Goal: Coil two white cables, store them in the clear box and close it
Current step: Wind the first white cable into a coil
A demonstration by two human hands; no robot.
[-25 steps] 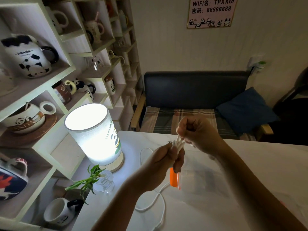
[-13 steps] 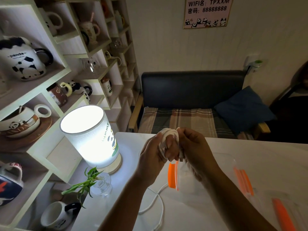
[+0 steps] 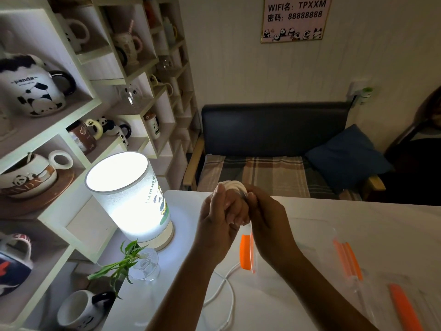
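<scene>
Both hands are raised together above the white table (image 3: 381, 225). My left hand (image 3: 214, 225) is wrapped around a small coil of white cable (image 3: 232, 185), whose loops show above my fingers. My right hand (image 3: 267, 220) pinches the same coil from the right. Below the hands stands the clear box (image 3: 310, 237) with orange clips (image 3: 245, 250) on its ends. A second white cable (image 3: 226, 283) lies loose on the table under my left forearm. A clear lid with an orange clip (image 3: 403, 306) lies at the lower right.
A lit cylindrical lamp (image 3: 128, 199) stands at the table's left, with a small glass vase holding green leaves (image 3: 140, 261) in front of it. Shelves of panda mugs (image 3: 31, 87) fill the left. A dark sofa (image 3: 274, 144) sits beyond the table's far edge.
The cable was a few strands held between my hands a second ago; it is now a tight coil in my left hand, with my right hand pressed close against it.
</scene>
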